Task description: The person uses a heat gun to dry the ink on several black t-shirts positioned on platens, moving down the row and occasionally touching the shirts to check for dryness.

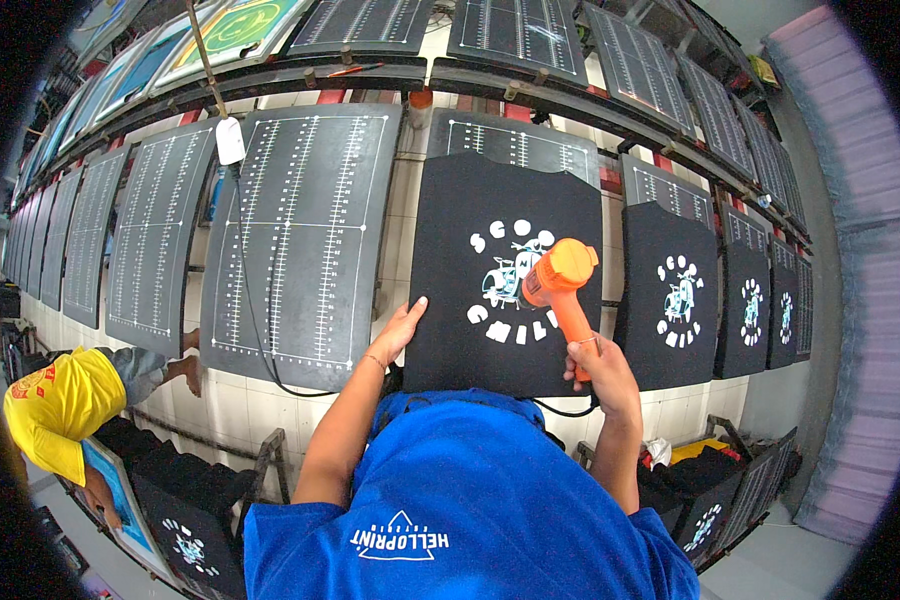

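Observation:
My right hand is wrapped round the handle of an orange hair dryer, held above a black T-shirt. The shirt is stretched over a dark printing board and bears a white and light-blue scooter print ringed by white letters. The dryer's head hides the right part of that print. At the board's left edge, my left hand holds on with its thumb along the rim; its other fingers are partly hidden. A black cord hangs from a white socket block and passes behind my body toward the dryer's handle.
Bare gridded boards line the left, and more black printed shirts lie on boards to the right. A dark metal rail runs behind. At the lower left, a person in a yellow shirt leans over a blue screen frame.

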A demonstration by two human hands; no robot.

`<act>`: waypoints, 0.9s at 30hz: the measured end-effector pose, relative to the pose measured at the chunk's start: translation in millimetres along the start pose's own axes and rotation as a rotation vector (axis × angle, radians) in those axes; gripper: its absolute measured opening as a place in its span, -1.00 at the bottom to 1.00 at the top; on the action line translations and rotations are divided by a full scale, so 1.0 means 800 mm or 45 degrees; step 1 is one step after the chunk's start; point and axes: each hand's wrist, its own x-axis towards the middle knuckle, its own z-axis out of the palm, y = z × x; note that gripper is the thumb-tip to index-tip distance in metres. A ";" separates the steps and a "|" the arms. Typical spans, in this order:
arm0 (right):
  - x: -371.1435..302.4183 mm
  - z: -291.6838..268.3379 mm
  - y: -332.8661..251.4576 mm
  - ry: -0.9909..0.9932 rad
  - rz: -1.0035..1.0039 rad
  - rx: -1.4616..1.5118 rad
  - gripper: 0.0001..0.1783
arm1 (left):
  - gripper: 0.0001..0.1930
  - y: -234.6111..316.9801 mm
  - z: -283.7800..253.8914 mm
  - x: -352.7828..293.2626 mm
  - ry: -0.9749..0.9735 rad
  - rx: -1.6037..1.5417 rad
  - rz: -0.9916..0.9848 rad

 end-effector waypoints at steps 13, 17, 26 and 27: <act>0.029 -0.081 0.010 0.079 -0.146 0.065 -0.68 | -0.29 0.016 0.029 -0.023 0.218 0.106 0.192; 0.056 -0.094 0.002 0.098 -0.215 0.099 -0.65 | -0.32 -0.032 0.023 -0.003 0.612 0.358 0.289; 0.096 -0.128 -0.002 -0.116 -0.235 0.163 -0.65 | -0.48 -0.081 0.041 -0.050 0.853 0.567 0.435; 0.101 -0.129 -0.005 -0.130 -0.242 0.162 -0.66 | -0.48 -0.085 0.045 -0.056 0.899 0.582 0.429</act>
